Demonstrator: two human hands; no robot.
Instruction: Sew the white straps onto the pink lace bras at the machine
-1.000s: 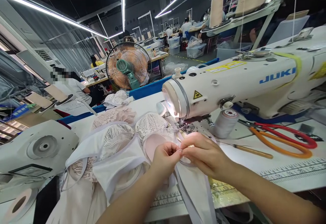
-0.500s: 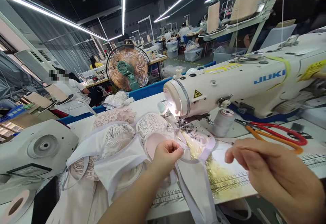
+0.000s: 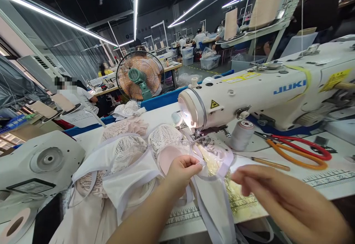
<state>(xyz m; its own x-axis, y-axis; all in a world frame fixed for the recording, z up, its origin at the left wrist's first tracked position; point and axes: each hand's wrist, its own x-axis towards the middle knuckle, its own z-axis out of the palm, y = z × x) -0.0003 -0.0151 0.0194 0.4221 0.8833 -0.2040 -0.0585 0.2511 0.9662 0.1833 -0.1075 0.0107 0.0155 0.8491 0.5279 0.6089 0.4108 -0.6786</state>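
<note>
My left hand [image 3: 184,170] is closed in a pinch on the edge of a white and pale pink bra [image 3: 172,151], just in front of the sewing machine's needle area. Part of this bra lies under the machine head, and its white wing [image 3: 215,203] hangs over the table's front edge. Right of the bra's lilac-edged band [image 3: 225,164], my right hand [image 3: 280,196] hovers with bent fingers. Motion blurs it, and I cannot tell whether anything is between its fingertips. More lace-cupped bras [image 3: 130,151] lie heaped to the left, joined or overlapping.
The white JUKI sewing machine [image 3: 249,88] spans the right side. Behind my right hand are a thread cone [image 3: 242,136], orange-and-red-handled scissors [image 3: 296,155] and a wooden-handled tool [image 3: 271,163]. A roll of tape [image 3: 18,223] sits at lower left. Beyond the table stands a fan [image 3: 141,75].
My right hand has moved left and slightly down, toward the bra's band, uncovering the wooden-handled tool. My left hand keeps its pinch and has barely shifted.
</note>
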